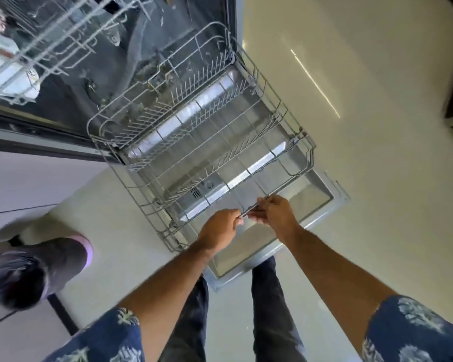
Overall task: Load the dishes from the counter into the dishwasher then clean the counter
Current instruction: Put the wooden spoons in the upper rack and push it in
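Both my arms stretch straight out and down over the open dishwasher, bare forearms running from short blue sleeves printed with pale palm trees (413, 333). My left hand (221, 227) is palm-down, knuckles up, its fingers (238, 220) curled tight around the front rail of the grey wire lower dishwasher rack (194, 142). My right hand (275, 214) sits just beside it, wrist bent a little inward, thumb on top and fingers wrapped under the same rail, so the two hands nearly touch along that bar. Both grips are closed on the wire; nothing else is in either hand. The rack is drawn out over the shiny stainless steel dishwasher door (322, 189), which lies flat and open above the pale glossy floor (377, 100), and I see no dishes standing in its rows of tines. Up at top left the white wire upper rack (50, 43) holds some white crockery (0, 64), blurred. Behind it is the dark tub of the dishwasher (147, 35). My dark trouser legs (267, 304) stand below the door's edge. At the left another person's dark-haired head (16, 280) shows beside the white cabinet fronts (24, 184).
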A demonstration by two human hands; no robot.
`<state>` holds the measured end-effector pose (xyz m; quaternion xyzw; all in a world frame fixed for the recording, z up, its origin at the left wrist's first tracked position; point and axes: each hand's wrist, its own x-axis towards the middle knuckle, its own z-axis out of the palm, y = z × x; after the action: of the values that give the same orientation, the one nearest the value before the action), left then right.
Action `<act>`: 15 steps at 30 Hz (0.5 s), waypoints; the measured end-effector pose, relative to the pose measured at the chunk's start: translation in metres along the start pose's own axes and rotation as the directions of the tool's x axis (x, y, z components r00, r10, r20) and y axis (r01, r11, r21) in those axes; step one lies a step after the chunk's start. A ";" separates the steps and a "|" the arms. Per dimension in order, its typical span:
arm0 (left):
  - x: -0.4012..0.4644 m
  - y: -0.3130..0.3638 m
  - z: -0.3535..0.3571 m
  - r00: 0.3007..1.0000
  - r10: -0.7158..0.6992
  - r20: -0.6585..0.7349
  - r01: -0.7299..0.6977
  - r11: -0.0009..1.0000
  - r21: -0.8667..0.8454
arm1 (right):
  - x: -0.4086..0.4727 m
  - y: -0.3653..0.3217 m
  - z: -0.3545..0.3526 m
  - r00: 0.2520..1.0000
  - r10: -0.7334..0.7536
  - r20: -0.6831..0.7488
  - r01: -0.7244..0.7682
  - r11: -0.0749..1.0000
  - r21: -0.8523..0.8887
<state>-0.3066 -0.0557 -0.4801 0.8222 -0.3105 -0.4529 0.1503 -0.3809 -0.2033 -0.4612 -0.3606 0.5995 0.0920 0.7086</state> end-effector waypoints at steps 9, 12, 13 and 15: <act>-0.023 0.019 0.027 0.994 -0.033 0.108 0.035 0.999 -0.012 | -0.013 0.027 -0.032 0.999 0.026 -0.047 -0.028 0.998 -0.057; -0.026 0.021 0.030 0.991 -0.039 0.126 0.033 0.998 0.048 | -0.013 0.029 -0.035 0.998 0.017 -0.054 -0.022 0.995 -0.102; -0.027 0.022 0.031 0.990 -0.044 0.131 0.034 0.997 0.072 | -0.011 0.030 -0.036 0.998 0.024 -0.055 -0.031 0.991 -0.128; -0.031 0.025 0.028 0.990 -0.056 0.129 0.044 0.994 0.097 | -0.011 0.027 -0.037 0.998 0.043 -0.051 -0.053 0.977 -0.207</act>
<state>-0.3519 -0.0536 -0.4617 0.8041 -0.3198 -0.4948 0.0793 -0.4279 -0.2036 -0.4631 -0.4202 0.6111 0.1628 0.6507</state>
